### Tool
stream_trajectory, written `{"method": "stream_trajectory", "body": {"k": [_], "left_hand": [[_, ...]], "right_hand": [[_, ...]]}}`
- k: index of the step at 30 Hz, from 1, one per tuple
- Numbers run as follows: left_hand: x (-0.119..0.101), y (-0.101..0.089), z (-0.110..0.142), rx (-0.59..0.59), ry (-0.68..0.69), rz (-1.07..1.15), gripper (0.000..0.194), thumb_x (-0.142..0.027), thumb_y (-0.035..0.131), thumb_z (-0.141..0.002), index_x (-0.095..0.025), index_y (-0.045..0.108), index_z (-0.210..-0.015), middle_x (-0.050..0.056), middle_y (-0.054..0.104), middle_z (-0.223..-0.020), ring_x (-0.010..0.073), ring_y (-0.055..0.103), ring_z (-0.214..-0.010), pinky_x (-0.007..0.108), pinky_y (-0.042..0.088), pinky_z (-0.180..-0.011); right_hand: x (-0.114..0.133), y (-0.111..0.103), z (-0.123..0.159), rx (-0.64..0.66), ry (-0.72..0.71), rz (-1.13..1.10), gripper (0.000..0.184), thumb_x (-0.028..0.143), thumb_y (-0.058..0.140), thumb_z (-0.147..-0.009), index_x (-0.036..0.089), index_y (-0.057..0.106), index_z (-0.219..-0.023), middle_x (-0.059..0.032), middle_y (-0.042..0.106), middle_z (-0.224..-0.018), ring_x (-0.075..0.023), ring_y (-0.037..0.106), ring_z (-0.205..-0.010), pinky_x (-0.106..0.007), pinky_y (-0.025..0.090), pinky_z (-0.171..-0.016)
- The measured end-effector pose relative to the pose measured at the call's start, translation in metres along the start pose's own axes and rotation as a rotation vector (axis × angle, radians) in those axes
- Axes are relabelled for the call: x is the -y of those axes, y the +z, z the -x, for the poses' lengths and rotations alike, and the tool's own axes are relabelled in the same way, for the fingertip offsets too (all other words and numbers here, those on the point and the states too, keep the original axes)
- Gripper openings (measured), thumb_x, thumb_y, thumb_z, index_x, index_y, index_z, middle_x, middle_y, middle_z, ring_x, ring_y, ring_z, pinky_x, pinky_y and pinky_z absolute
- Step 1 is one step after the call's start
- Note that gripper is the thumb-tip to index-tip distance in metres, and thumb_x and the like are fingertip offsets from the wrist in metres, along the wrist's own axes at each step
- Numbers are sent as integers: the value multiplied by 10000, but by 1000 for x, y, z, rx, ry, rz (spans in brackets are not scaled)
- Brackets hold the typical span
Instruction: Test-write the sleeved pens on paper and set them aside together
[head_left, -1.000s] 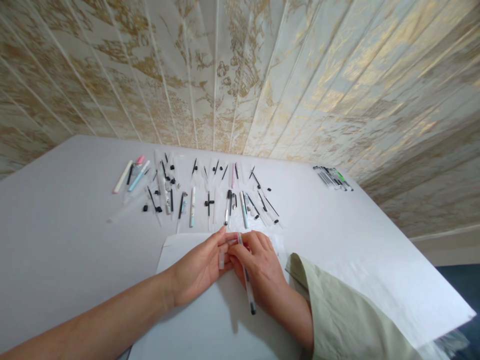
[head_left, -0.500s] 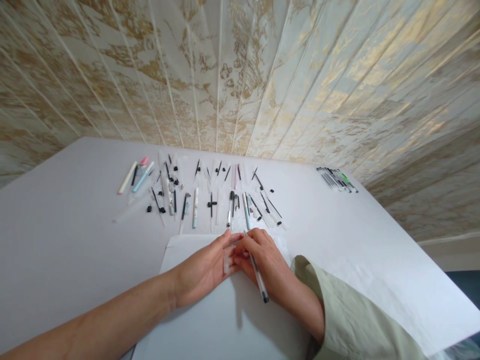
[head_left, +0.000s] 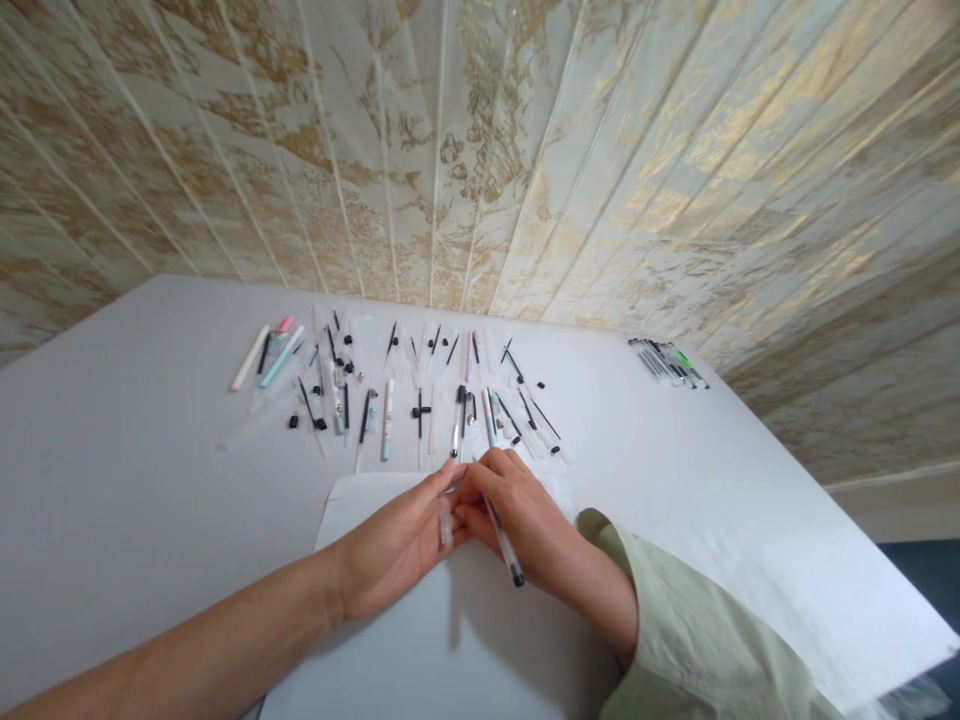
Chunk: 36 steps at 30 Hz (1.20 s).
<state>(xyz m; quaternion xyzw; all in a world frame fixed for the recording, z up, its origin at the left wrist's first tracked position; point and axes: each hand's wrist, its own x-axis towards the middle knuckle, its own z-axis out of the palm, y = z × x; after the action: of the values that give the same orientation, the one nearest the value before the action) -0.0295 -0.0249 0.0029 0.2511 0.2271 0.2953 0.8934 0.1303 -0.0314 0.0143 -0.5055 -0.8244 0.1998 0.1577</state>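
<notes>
My right hand (head_left: 525,520) is closed around a clear pen (head_left: 504,542) with a black end that points back toward me. Beside it, my left hand (head_left: 401,535) pinches a small clear cap (head_left: 445,520) between thumb and fingers. The fingertips of both hands meet over a white sheet of paper (head_left: 420,640) near the table's front. Just beyond my fingers lie rows of taken-apart pens and pen parts (head_left: 405,395).
A white table (head_left: 112,480) runs up to a wall with gold-patterned panels (head_left: 480,150). A bundle of dark pens (head_left: 667,360) lies at the far right. Pink, white and pale blue pens (head_left: 266,352) lie at the far left of the rows.
My right hand has slid forward a little and the pen in it has swung, its black end now closer to my wrist. My left hand has barely moved.
</notes>
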Motion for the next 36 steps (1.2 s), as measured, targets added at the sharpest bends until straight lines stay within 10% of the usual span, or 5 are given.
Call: {"method": "stream_trajectory", "body": {"k": [25,36], "left_hand": [[0,-6,-2,-146,14,40,252,-336,453,-965,-180,576,-1120,87,678,-1021,184,618,-1012,362,391,-1001],[-4,-8,3,-249,-3,-233,147,-290,679,-824,-143,668,-831,17,612,-821,93,496,-708,231,400,-709]], "right_hand": [[-25,9,2,-160,-67,-266,118,94,570,-805,209,541,-800,-19,532,-834,-181,520,-837,-313,442,-774],[-19,4,2,-303,-170,-369,57,185,574,-881,216,551,-839,-47,577,-882,-210,566,-971,-340,464,-856]]}}
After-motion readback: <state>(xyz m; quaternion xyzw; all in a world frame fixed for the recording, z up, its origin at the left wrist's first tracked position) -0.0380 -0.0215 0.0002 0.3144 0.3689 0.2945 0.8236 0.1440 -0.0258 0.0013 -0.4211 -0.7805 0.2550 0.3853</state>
